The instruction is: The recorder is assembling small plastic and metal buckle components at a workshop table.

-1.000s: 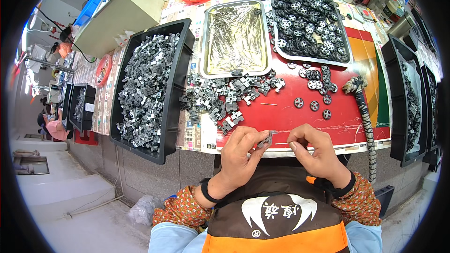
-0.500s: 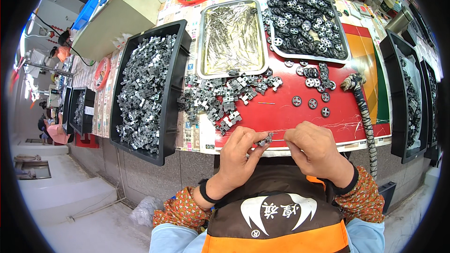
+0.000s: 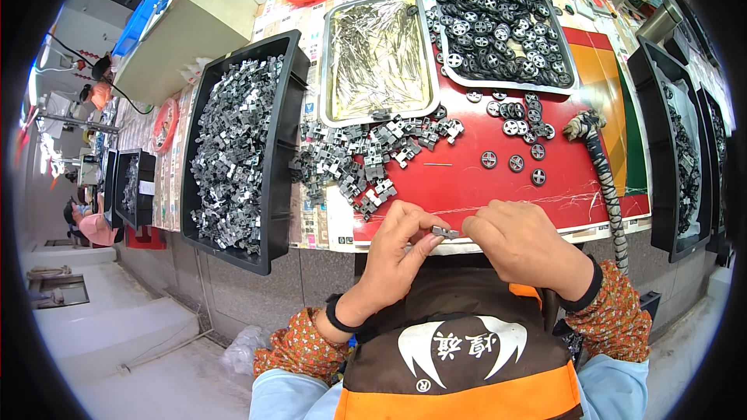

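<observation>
Just off the front edge of the table, my left hand (image 3: 401,253) pinches a small grey plastic clip (image 3: 445,232) between thumb and fingers. My right hand (image 3: 523,243) is closed beside the clip's right end, fingertips close against it; whatever it grips is hidden behind the fingers. Ahead of both hands is a red board (image 3: 475,194) with a thin metal pin (image 3: 437,164) lying on it. A loose heap of similar grey clips (image 3: 366,155) lies beyond my left hand. Several small black-and-silver wheels (image 3: 516,163) rest past my right hand.
A black bin (image 3: 286,120) full of grey clips stands left. Behind the heap is a metal tray (image 3: 326,85) of thin pins; right of it, a tray (image 3: 510,86) heaped with wheels. A wrapped rod (image 3: 609,194) crosses the right table edge. Another black bin (image 3: 650,155) stands far right.
My right hand has moved slightly left, closing the gap to the clip. The clip now lies more level in my left fingers. The whole view has shifted a little.
</observation>
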{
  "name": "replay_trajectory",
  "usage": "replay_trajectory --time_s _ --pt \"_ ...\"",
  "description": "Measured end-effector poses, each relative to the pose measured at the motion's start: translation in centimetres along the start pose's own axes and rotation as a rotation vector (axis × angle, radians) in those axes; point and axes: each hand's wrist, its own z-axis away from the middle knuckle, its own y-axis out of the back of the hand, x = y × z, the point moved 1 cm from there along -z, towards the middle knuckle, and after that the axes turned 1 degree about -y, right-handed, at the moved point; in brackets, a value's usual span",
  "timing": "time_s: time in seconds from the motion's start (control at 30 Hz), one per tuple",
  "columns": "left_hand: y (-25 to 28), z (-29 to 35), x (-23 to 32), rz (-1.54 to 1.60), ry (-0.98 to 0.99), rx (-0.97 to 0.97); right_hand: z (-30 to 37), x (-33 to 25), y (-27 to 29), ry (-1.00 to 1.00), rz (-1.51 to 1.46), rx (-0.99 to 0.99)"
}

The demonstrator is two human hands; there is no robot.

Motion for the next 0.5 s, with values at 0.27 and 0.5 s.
replay_trajectory --time_s 0.27,0.5 --pt "-1.2 0.8 -1.5 0.564 0.348 -0.037 0.8 -0.2 -1.8 -0.215 -0.330 0.104" --pt "-1.5 0.8 -1.6 0.710 0.388 -0.085 1.1 -0.8 -1.5 -0.400 -0.590 0.006"
